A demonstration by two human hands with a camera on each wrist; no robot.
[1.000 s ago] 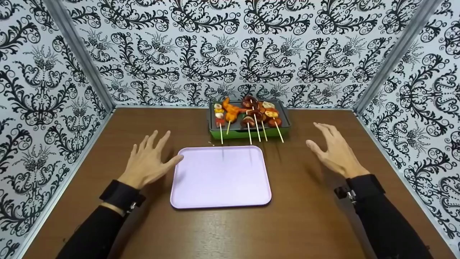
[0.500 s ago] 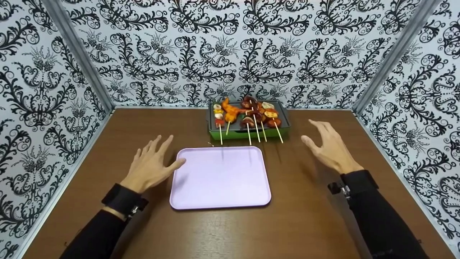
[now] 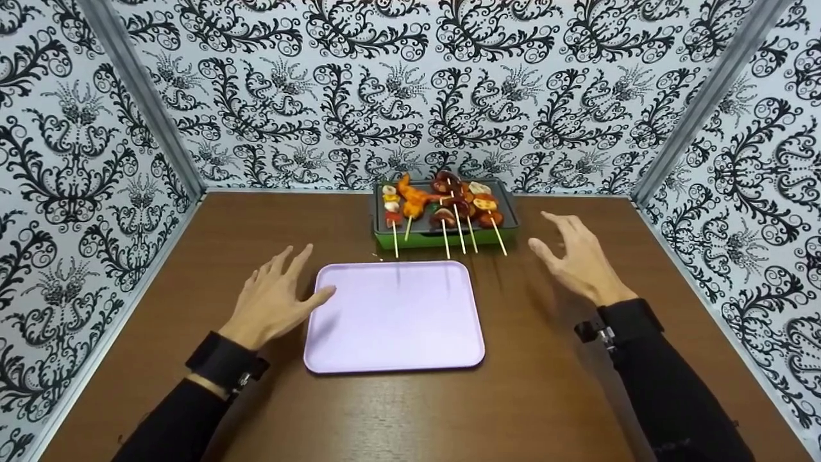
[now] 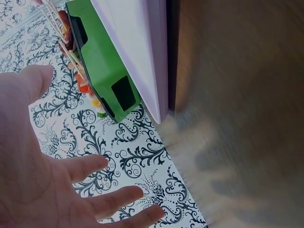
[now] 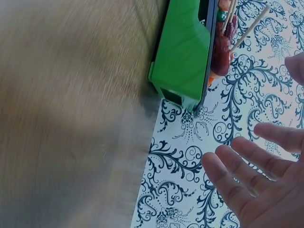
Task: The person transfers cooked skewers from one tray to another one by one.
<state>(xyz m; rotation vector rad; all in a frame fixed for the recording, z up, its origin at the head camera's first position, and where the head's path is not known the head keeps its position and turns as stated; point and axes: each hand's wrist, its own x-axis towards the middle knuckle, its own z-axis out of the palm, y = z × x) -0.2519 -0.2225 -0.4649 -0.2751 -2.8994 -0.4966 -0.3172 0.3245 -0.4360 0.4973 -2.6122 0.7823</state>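
My left hand [image 3: 272, 305] hovers at the left side of a lilac tray [image 3: 394, 321], fingers spread, its thumb overlapping the tray's left rim in the head view. To the right of the tray, my right hand [image 3: 580, 263] hangs over the table with fingers extended and nothing in it. Behind the tray stands a green toy grill [image 3: 417, 240] with a dark top. Several food skewers lie on it, sticks toward me: a vegetable skewer [image 3: 392, 208] at left, an orange chicken-like skewer [image 3: 414, 202], a mushroom skewer [image 3: 442, 218] and a sliced-vegetable skewer [image 3: 485, 204] at right.
Everything stands on a brown wooden table [image 3: 385, 417]. A patterned back wall [image 3: 410, 96] rises right behind the grill, and side walls with grey corner posts [image 3: 693, 96] bound the table left and right.
My right hand has moved left, nearer the grill. The left hand has shifted slightly right and toward me, its thumb further over the tray's rim. The tray, grill and skewers have stayed put.
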